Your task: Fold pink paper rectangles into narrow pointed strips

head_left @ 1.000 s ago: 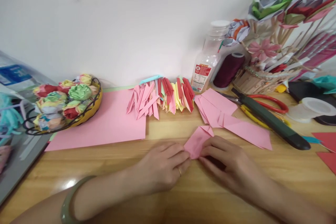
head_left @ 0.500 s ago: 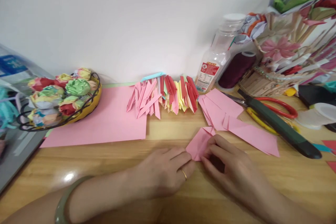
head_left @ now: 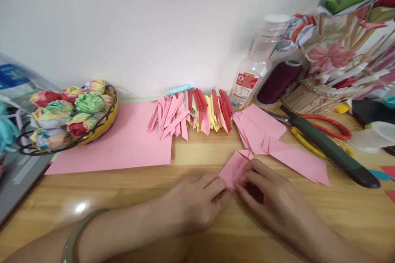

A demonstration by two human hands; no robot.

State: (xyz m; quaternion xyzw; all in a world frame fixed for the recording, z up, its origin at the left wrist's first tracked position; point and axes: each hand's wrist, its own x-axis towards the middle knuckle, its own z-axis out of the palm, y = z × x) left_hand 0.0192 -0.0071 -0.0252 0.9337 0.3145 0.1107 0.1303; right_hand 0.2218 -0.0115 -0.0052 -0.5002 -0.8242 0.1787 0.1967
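Note:
A small folded pink paper piece (head_left: 234, 167) lies on the wooden table (head_left: 129, 197) in front of me. My left hand (head_left: 193, 203) rests knuckles up, its fingertips pressed on the paper's near left edge; a ring is on one finger and a green bangle (head_left: 72, 238) on the wrist. My right hand (head_left: 267, 193) lies over the paper's right side with its fingers curled and pinching the fold.
Loose pink paper pieces (head_left: 271, 141) lie behind the hands, a large pink sheet (head_left: 123, 144) to the left. Folded coloured strips (head_left: 193, 113) line the wall. A basket of paper roses (head_left: 69, 117) stands left; bottle (head_left: 256, 68), thread spool (head_left: 277, 80), scissors (head_left: 327, 125), dark-handled knife (head_left: 330, 150) and paper flowers (head_left: 345, 28) right.
The view has shifted a little since a second ago. Both hands stay on the pink piece, my right fingers having moved slightly further over it.

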